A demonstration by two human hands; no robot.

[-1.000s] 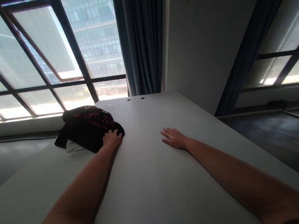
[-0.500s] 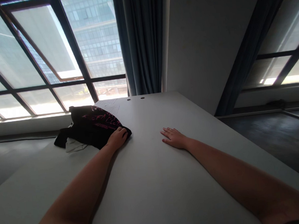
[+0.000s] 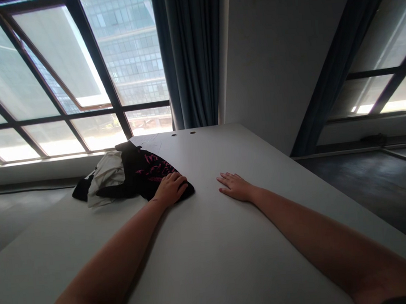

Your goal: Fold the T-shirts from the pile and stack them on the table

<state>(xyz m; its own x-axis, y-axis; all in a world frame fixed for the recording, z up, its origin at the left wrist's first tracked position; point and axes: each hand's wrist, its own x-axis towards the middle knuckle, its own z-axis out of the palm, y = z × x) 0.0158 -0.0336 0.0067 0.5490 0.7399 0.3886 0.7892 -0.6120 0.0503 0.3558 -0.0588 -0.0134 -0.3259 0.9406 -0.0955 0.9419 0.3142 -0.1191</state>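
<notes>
A crumpled black garment [image 3: 132, 176] with pink lettering lies on the left part of the white table [image 3: 211, 254]. My left hand [image 3: 171, 189] is closed on its near right corner, with the fingers curled over the fabric. Behind that hand, a pale grey-white cloth [image 3: 108, 173] is bunched among the black folds; whether it is a separate piece, I cannot tell. Farther right, my right hand [image 3: 235, 187] rests palm down on the bare tabletop, fingers stretched out and slightly spread, apart from the garment.
Two dark round holes [image 3: 192, 132] sit near the table's far edge. Beyond stand a window [image 3: 135, 59], one pane tilted open, and a blue-grey curtain [image 3: 192, 59]. A grey wall [image 3: 269, 62] rises behind, and dark floor [image 3: 378, 189] shows past the table's right edge.
My left hand has moved right, dragging the black garment's corner along. More of the pale cloth now shows on the left of the pile. The right hand has stayed put.
</notes>
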